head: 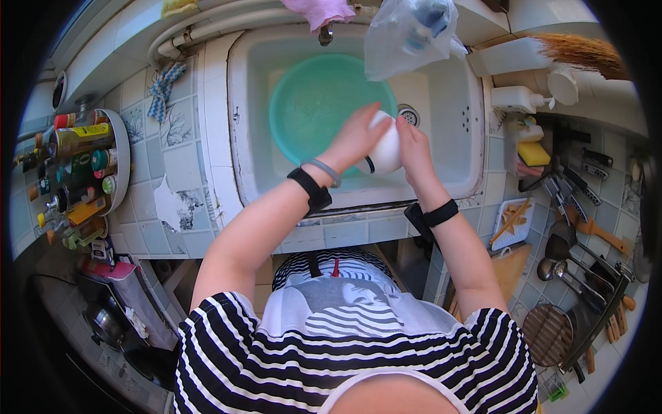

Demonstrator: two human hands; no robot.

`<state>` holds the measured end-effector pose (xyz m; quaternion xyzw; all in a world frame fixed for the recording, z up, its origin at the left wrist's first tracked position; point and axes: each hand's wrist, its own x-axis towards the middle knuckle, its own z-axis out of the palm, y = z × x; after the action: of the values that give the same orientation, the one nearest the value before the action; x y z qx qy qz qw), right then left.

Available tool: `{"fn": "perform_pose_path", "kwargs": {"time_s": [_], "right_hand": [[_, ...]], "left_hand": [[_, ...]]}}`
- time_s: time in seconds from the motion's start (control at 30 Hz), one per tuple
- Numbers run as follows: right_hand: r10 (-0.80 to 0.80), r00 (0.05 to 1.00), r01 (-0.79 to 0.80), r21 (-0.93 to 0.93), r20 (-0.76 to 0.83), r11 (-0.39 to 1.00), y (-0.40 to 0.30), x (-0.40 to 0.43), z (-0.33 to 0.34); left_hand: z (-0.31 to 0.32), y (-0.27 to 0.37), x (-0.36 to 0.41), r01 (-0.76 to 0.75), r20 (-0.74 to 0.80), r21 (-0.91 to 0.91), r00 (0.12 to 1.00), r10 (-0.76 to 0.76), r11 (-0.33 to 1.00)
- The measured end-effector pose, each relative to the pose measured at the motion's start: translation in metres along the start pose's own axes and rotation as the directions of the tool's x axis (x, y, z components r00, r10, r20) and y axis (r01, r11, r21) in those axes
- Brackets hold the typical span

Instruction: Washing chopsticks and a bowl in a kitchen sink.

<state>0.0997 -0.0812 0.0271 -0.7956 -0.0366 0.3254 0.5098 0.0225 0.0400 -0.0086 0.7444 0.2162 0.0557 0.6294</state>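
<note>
Above the right part of a green plastic basin (pixel 310 108), I hold a tilted white rounded vessel (pixel 387 150), likely a bowl, with a small dark mark near its lower edge. My right hand (pixel 415 150) grips its right side, thumb upward. My left hand (pixel 357 135) lies against its upper left side with the fingers spread along it. Shallow water seems to stand in the basin, which sits inside a white ceramic sink (pixel 445 150). The vessel's far side and the tips of some fingers are hidden.
A faucet (pixel 326 36) with a pink cloth (pixel 320 11) and a plastic bag (pixel 411 41) overhang the sink's back. The drain (pixel 409 116) is right of the basin. Bottles in a rack (pixel 121 160) stand left; a soap dispenser (pixel 517 99), yellow sponge (pixel 533 154) and knives (pixel 571 189) are right.
</note>
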Motion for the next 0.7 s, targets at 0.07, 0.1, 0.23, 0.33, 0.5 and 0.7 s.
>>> {"fn": "perform_pose_path", "kwargs": {"time_s": [0.07, 0.1, 0.23, 0.33, 0.5, 0.7], "right_hand": [[-0.056, 0.998, 0.056, 0.002, -0.011, 0.998, 0.004, -0.003, -0.007], [-0.06, 0.998, 0.06, -0.002, -0.004, 0.998, -0.003, -0.006, -0.007], [0.071, 0.995, -0.088, 0.274, 0.069, 0.958, -0.016, -0.005, -0.018], [0.181, 0.98, -0.201, 0.421, 0.087, 0.884, -0.011, -0.004, -0.013], [0.173, 0.966, -0.248, 0.506, 0.191, 0.826, -0.021, -0.017, -0.004], [-0.297, 0.952, 0.305, -0.16, 0.069, 0.939, -0.019, -0.046, 0.034]], "left_hand": [[-0.023, 0.009, 0.0, 0.383, 0.259, -0.464, 0.921, -0.291, 0.799], [-0.031, 0.006, -0.001, 0.581, 0.42, -0.595, 0.814, -0.401, 0.555], [-0.033, 0.0, -0.018, 0.453, 0.37, -0.771, 0.891, -0.263, 0.448], [-0.039, 0.002, -0.027, 0.417, 0.315, -0.778, 0.906, -0.283, 0.47], [-0.045, 0.021, -0.038, 0.295, 0.098, -0.73, 0.938, -0.333, 0.616], [-0.036, 0.034, -0.049, 0.023, -0.324, -0.319, 0.937, -0.132, 0.947]]}}
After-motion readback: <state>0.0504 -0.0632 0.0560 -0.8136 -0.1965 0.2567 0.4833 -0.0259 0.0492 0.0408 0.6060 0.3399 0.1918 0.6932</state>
